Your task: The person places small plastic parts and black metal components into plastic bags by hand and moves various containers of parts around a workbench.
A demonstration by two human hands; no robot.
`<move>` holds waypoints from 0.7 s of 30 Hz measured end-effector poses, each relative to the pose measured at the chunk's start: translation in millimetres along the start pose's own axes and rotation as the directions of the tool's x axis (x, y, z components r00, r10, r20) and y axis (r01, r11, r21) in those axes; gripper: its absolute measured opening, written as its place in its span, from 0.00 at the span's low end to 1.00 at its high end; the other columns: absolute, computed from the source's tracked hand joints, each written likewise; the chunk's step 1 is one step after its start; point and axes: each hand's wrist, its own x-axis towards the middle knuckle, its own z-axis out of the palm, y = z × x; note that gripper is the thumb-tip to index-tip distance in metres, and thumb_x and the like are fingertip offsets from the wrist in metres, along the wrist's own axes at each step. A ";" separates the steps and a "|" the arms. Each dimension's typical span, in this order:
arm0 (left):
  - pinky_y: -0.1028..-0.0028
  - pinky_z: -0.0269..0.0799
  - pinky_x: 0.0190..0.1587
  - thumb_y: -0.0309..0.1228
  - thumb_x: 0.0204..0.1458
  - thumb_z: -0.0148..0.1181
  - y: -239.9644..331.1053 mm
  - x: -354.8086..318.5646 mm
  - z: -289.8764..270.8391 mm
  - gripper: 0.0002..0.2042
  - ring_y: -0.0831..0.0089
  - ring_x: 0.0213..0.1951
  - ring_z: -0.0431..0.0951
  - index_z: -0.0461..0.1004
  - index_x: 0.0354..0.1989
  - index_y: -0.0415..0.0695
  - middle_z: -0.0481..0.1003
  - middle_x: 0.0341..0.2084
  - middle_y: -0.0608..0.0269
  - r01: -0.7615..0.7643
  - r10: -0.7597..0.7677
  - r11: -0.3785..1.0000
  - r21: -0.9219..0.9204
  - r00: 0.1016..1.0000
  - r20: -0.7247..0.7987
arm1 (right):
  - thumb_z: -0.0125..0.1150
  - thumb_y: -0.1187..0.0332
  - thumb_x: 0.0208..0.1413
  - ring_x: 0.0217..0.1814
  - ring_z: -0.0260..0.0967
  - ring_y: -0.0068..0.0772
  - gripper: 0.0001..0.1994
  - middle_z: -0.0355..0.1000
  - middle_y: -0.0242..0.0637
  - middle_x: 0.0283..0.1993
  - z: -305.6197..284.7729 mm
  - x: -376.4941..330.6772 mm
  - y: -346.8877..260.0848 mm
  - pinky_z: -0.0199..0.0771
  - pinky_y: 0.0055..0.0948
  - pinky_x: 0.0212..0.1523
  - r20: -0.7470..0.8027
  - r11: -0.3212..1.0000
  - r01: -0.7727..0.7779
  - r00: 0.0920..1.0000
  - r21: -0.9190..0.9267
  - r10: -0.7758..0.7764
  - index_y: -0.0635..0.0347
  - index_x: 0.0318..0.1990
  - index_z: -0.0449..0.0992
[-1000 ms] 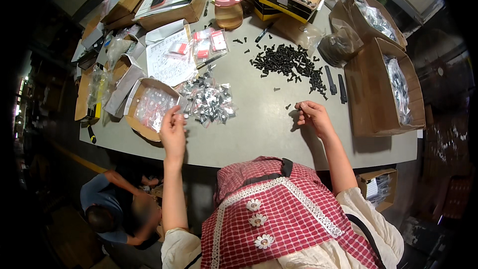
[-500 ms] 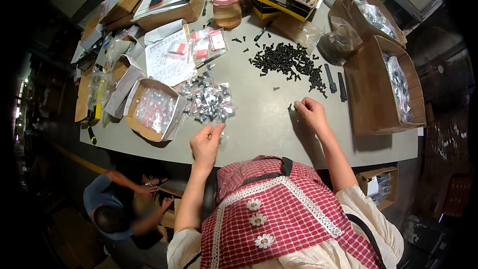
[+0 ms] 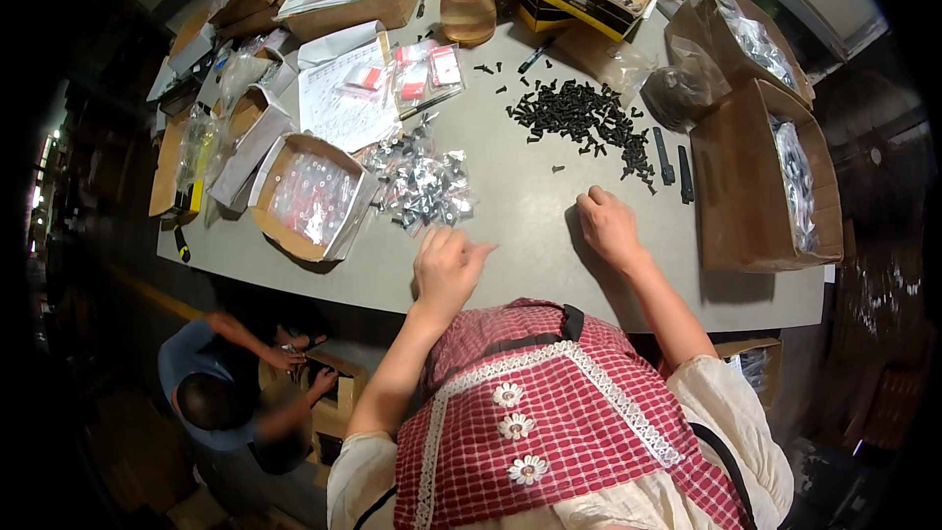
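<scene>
- While both hands are held over the near part of the table (image 3: 520,162), a wide gap is left between them.
- The left hand (image 3: 448,267) is placed just in front of the bags (image 3: 422,177), its fingers curled and its thumb pointed rightward; whether anything is pinched there cannot be told.
- The right hand (image 3: 608,224) is lowered near the table top, its fingers bent together; whether a screw is gripped cannot be told, as the fingertips are turned from view.
- The screws (image 3: 579,113), short and black, are heaped beyond the right hand, with a few scattered toward the far side.
- One stray screw (image 3: 557,169) is set apart, between the heap and the right hand.
- The bags, clear with dark and silvery contents, are piled left of the table's middle.
- Beside them, an open box (image 3: 285,238) is filled with clear packets.
- Beyond the bags, a sheet (image 3: 339,103) is partly covered by red-and-white packets (image 3: 444,67), near which a pen (image 3: 430,104) is laid.
- A pink-lidded jar (image 3: 468,18) is stood farther back.
- Two black strips (image 3: 664,157) are laid between the screws and a tall carton (image 3: 741,196).
- A red checked apron (image 3: 481,353) is worn.
- At lower left, a co-worker (image 3: 211,388) is seen bent beside the table.
</scene>
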 end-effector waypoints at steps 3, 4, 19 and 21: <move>0.66 0.66 0.32 0.30 0.45 0.73 4.8 2.3 8.7 0.10 0.63 0.29 0.70 0.76 0.23 0.42 0.71 0.22 0.62 0.009 -0.008 1.000 -0.016 0.999 0.032 | 0.60 0.70 0.55 0.36 0.74 0.43 0.04 0.70 0.40 0.30 -8.2 5.7 -1.8 0.75 0.38 0.33 0.027 0.990 -0.076 0.997 0.119 0.074 0.58 0.35 0.78; 0.66 0.67 0.32 0.30 0.46 0.73 6.1 2.5 10.6 0.10 0.62 0.29 0.70 0.76 0.24 0.42 0.72 0.23 0.62 0.017 -0.016 0.999 -0.050 0.999 0.029 | 0.61 0.70 0.55 0.36 0.74 0.41 0.04 0.71 0.39 0.31 -14.2 8.6 -7.4 0.74 0.36 0.33 0.054 0.954 -0.128 0.992 0.273 0.118 0.58 0.35 0.79; 0.71 0.68 0.32 0.24 0.48 0.68 36.1 4.4 5.4 0.08 0.68 0.32 0.74 0.81 0.37 0.43 0.74 0.28 0.63 0.097 -0.069 0.932 -0.351 0.994 0.090 | 0.66 0.72 0.58 0.34 0.69 0.16 0.06 0.75 0.28 0.35 -59.6 14.7 -79.5 0.67 0.19 0.32 0.453 0.089 -0.468 0.879 0.879 0.147 0.62 0.41 0.83; 0.66 0.69 0.37 0.26 0.48 0.68 38.2 4.0 6.1 0.08 0.63 0.32 0.74 0.81 0.38 0.44 0.75 0.27 0.61 0.120 -0.095 0.917 -0.381 0.992 0.083 | 0.66 0.72 0.59 0.36 0.71 0.16 0.07 0.77 0.29 0.37 -60.5 14.0 -81.9 0.70 0.19 0.35 0.485 0.065 -0.493 0.867 0.867 0.113 0.62 0.42 0.82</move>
